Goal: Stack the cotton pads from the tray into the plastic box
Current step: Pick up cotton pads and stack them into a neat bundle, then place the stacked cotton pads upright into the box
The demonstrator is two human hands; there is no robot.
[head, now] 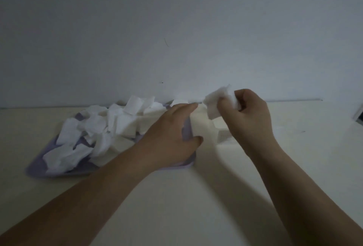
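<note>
1. One table [196, 196] is carrying everything.
2. One lavender tray [39, 168] is lying at 9 o'clock, bearing a jumbled heap of cotton pads [102, 127]. There are well over a dozen, too tangled for an exact count.
3. One clear plastic box [223, 136] is standing at the tray's 3 o'clock. Through the blur it seems to be holding a low stack.
4. The left grip [170, 137] is hovering wide over the tray's 3 o'clock edge, holding nothing.
5. The right grip [249, 116] is pinching one crumpled held pad [214, 106] above the box. I judge the placing step to be in hand. Next, the pad needs flattening and lowering squarely into the box.
</note>
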